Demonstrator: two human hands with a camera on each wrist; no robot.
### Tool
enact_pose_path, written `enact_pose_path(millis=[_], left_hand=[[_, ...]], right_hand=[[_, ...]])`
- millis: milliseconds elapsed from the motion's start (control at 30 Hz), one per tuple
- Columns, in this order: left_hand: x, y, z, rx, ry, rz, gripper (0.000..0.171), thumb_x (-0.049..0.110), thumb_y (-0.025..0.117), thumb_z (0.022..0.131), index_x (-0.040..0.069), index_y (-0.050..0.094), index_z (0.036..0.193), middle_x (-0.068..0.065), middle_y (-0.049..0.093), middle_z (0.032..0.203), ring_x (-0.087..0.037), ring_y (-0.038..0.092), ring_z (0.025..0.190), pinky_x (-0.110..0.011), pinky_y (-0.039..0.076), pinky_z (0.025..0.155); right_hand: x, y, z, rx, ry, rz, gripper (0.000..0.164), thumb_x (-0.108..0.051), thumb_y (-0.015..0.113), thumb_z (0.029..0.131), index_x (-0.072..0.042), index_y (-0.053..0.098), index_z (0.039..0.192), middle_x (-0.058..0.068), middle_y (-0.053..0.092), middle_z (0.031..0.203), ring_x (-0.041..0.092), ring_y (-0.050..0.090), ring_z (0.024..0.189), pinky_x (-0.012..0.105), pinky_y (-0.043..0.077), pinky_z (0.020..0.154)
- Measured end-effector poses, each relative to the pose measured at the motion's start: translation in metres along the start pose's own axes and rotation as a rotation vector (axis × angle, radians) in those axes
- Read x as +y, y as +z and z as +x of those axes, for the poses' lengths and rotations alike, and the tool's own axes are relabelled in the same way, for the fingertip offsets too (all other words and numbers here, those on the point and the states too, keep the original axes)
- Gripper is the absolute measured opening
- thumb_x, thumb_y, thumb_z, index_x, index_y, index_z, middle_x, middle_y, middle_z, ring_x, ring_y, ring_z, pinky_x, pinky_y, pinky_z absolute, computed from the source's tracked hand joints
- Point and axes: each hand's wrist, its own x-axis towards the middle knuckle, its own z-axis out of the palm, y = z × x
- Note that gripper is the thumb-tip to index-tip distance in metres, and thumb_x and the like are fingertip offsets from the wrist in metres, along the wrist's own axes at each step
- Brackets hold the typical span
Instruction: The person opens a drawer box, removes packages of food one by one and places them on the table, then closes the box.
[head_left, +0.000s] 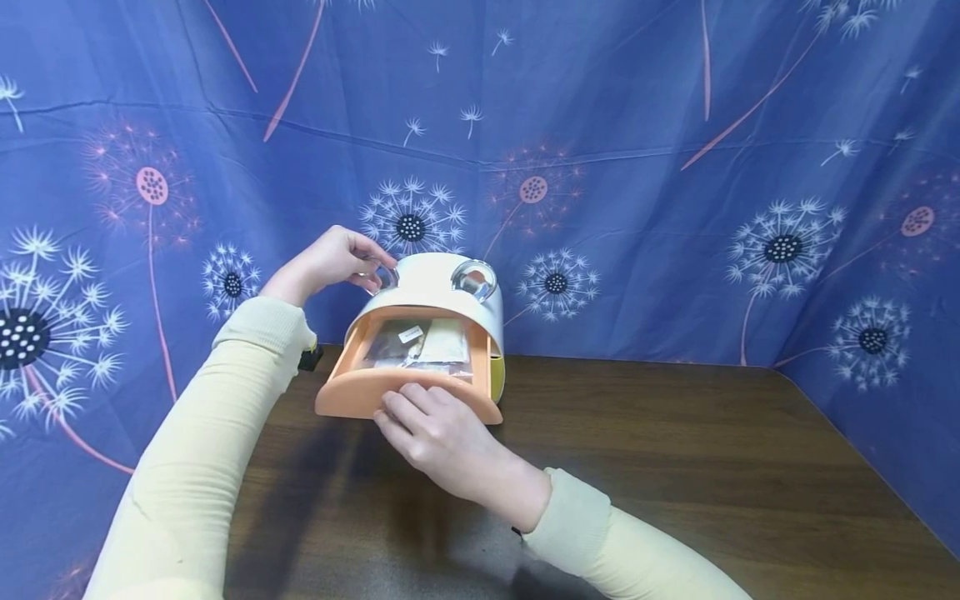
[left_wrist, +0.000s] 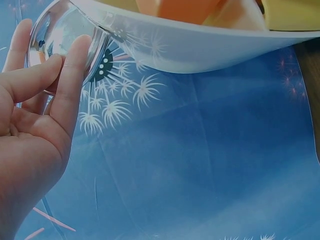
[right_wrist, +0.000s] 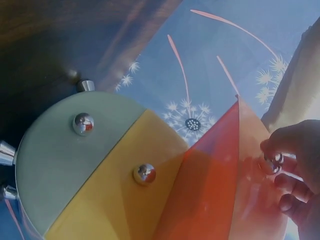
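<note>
A small rounded drawer cabinet [head_left: 429, 282] with a white shell stands on the table, a silver ring on each side of its top. My left hand [head_left: 333, 265] holds the left silver ring [left_wrist: 47, 42] between thumb and fingers. The orange top drawer [head_left: 341, 395] is pulled out, and clear plastic packets [head_left: 444, 343] lie inside it. At the drawer's front, my right hand [head_left: 444, 437] pinches the round metal knob [right_wrist: 275, 161]. Below are a closed yellow drawer [right_wrist: 112, 197] and a closed grey-green drawer [right_wrist: 57, 155], each with a shiny knob.
The cabinet rests on silver feet [right_wrist: 7, 152] on a dark wooden table [head_left: 675, 450]. Blue cloth [head_left: 637, 208] with dandelion prints hangs close behind and along the sides. A small black item [head_left: 311, 358] sits left of the cabinet.
</note>
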Motion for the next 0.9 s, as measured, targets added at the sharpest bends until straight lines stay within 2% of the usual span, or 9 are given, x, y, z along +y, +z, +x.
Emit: enact_pose_path(millis=[67,200,367,500,667,767,900], left_hand=[[0.0,0.0,0.001,-0.001,0.004,0.0,0.026,-0.006,0.05,0.092,-0.005,0.065,0.114,-0.021,0.059,0.122,-0.023,0.07,0.08,-0.037,0.058,0.078],[0.0,0.0,0.001,0.001,0.011,0.0,0.026,-0.007,0.049,0.092,-0.005,0.065,0.113,-0.02,0.059,0.122,-0.019,0.069,0.078,-0.036,0.059,0.077],[0.0,0.0,0.0,0.005,0.011,0.004,0.026,-0.007,0.049,0.092,-0.005,0.065,0.113,-0.021,0.059,0.122,-0.026,0.069,0.084,-0.036,0.059,0.077],[0.001,0.0,-0.001,0.005,0.01,-0.003,0.027,-0.009,0.049,0.092,-0.005,0.065,0.113,-0.021,0.059,0.122,-0.032,0.068,0.09,-0.036,0.058,0.078],[0.0,0.001,-0.002,0.004,0.012,-0.006,0.028,-0.01,0.049,0.091,-0.005,0.066,0.113,-0.022,0.058,0.122,-0.032,0.068,0.089,-0.036,0.058,0.078],[0.0,0.0,-0.002,0.001,0.01,-0.01,0.028,-0.009,0.049,0.091,-0.005,0.066,0.113,-0.021,0.058,0.123,-0.032,0.068,0.09,-0.036,0.058,0.078],[0.0,0.001,-0.002,0.001,0.01,-0.011,0.028,-0.01,0.048,0.091,-0.005,0.065,0.113,-0.021,0.058,0.123,-0.032,0.067,0.09,-0.036,0.058,0.078]], right_hand=[[0.001,0.004,-0.003,-0.001,-0.01,0.001,0.037,-0.007,0.037,0.101,-0.014,0.073,0.103,0.003,0.067,0.102,0.019,0.06,0.092,0.025,0.051,0.075],[0.006,0.004,-0.007,0.008,-0.021,0.01,0.028,-0.009,0.047,0.098,-0.015,0.071,0.11,0.003,0.067,0.107,0.02,0.06,0.099,0.03,0.052,0.083],[0.019,-0.001,-0.006,0.048,-0.009,0.024,0.023,-0.014,0.056,0.094,-0.015,0.071,0.111,0.002,0.067,0.107,0.02,0.061,0.098,0.029,0.053,0.08],[0.033,-0.006,-0.004,0.083,0.039,0.052,0.022,-0.022,0.064,0.088,-0.014,0.072,0.107,0.001,0.068,0.102,0.019,0.061,0.092,0.029,0.052,0.074],[0.054,-0.013,-0.001,0.072,0.111,0.108,0.018,-0.018,0.064,0.087,-0.012,0.071,0.103,0.002,0.068,0.1,0.02,0.06,0.092,0.03,0.053,0.08],[0.064,-0.014,-0.002,0.058,0.122,0.118,0.017,-0.014,0.063,0.087,-0.011,0.071,0.103,0.002,0.068,0.1,0.02,0.059,0.093,0.029,0.052,0.085],[0.074,-0.015,-0.004,0.037,0.127,0.112,0.02,-0.012,0.063,0.086,-0.012,0.07,0.104,0.001,0.068,0.101,0.02,0.059,0.093,0.029,0.053,0.081]])
